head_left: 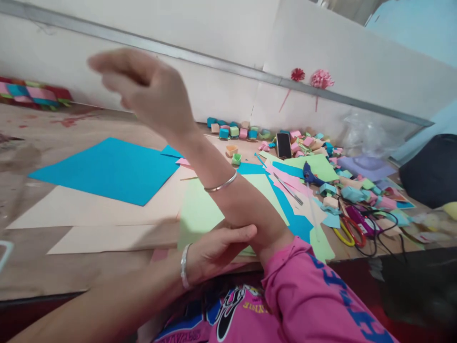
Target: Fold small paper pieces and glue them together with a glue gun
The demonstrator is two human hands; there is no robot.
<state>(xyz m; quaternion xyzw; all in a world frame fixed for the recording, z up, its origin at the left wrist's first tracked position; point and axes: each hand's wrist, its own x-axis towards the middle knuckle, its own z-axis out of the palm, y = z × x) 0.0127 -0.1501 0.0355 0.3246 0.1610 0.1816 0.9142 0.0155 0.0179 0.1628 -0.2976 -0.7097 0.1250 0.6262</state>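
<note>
Nearest the camera is your pink sleeve (pixel 300 281), its edge near the right elbow. The fingers of your right hand (pixel 153 90), raised above the table (pixel 50 271) and blurred, are loosely bent, with a hollow between them and the thumb; nothing is seen in their hold. Your left hand (pixel 217 250) has its thumb against the right forearm (pixel 246 200); its other fingers are mostly hidden, so whether they grip cannot be told. Beneath your arms, flat on the table, lies the light green sheet (pixel 200 205), with a large blue sheet (pixel 103 171) to its left. Farther right are a slim tool (pixel 288 189), a blue glue gun (pixel 311 175) and scissors (pixel 353 237).

Assessment: the step in hand appears to be attention to your own arm or sleeve, with no paper being worked. Handling the sheet would call for freeing the left hand and lowering the right.
</note>
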